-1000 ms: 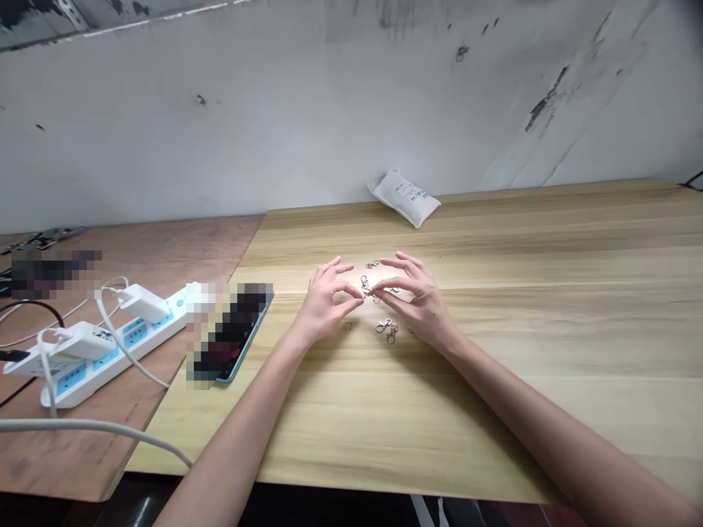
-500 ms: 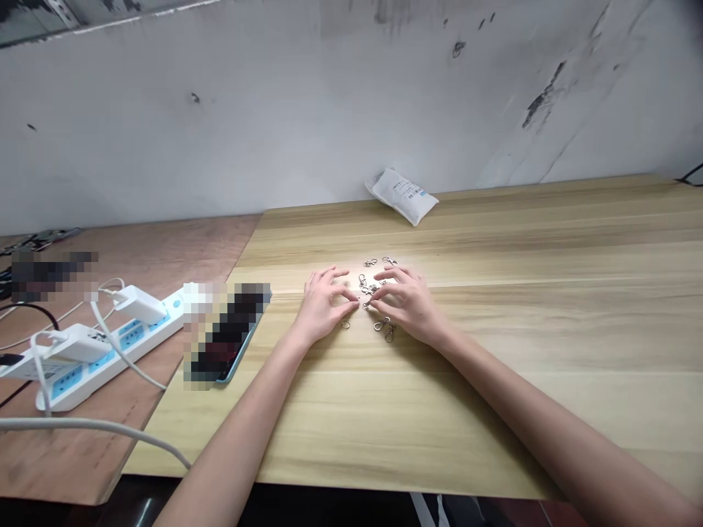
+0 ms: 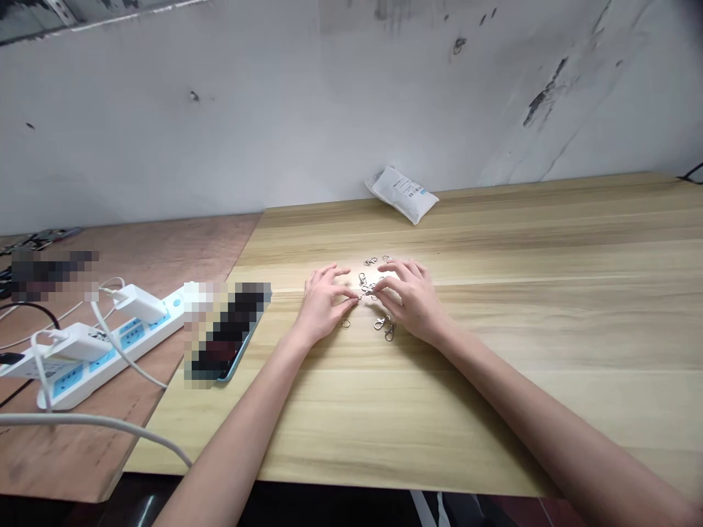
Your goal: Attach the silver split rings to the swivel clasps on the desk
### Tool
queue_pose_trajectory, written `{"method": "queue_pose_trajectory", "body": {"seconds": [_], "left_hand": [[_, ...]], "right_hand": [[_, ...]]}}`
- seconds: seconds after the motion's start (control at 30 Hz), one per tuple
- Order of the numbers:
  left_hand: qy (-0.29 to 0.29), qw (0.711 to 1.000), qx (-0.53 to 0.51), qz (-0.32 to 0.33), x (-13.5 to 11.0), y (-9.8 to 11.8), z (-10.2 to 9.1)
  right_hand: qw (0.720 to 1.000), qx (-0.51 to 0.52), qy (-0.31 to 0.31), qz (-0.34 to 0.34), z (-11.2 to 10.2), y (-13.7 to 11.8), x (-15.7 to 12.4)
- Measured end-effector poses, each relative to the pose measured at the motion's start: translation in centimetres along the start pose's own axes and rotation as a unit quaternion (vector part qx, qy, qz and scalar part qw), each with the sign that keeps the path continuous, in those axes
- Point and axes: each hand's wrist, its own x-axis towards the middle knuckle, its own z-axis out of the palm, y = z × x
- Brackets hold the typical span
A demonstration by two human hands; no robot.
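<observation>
My left hand (image 3: 324, 306) rests on the table with thumb and forefinger pinched on something small and metallic, too tiny to make out. Facing it, my right hand (image 3: 413, 301) pinches a small silver lobster clasp (image 3: 370, 293) between thumb and fingertips, its other fingers loosely bent. A key ring (image 3: 346, 323) lies just below my left hand. Two more clasps, one of them a lobster clasp (image 3: 389, 333), lie under the right hand. Beyond the fingertips are further clasps, among them a lobster clasp (image 3: 362, 279) and another clasp (image 3: 370, 261); my right fingers partly cover some.
A white plastic packet (image 3: 403, 194) lies at the back of the wooden table (image 3: 494, 410), near the wall. On the left lie a phone (image 3: 236, 337), blurred on its screen, and a white power strip (image 3: 132, 337) with chargers and cables. One cable (image 3: 110, 421) reaches my left forearm.
My right hand has shifted slightly up and away from the left fingertips, with its pinch kept. The left hand stays almost where it was.
</observation>
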Motion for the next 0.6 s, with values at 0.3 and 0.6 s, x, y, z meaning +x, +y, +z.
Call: {"method": "queue_pose_trajectory", "body": {"seconds": [0.3, 0.6], "left_hand": [[-0.009, 1.0, 0.017, 0.006, 0.0, 0.5, -0.1], [-0.007, 0.999, 0.043, 0.022, 0.0, 1.1, -0.5]], "right_hand": [[1.0, 0.016, -0.003, -0.021, -0.3, -0.3, 0.1], [0.999, 0.021, 0.008, -0.026, -0.5, -0.3, 0.1]]}}
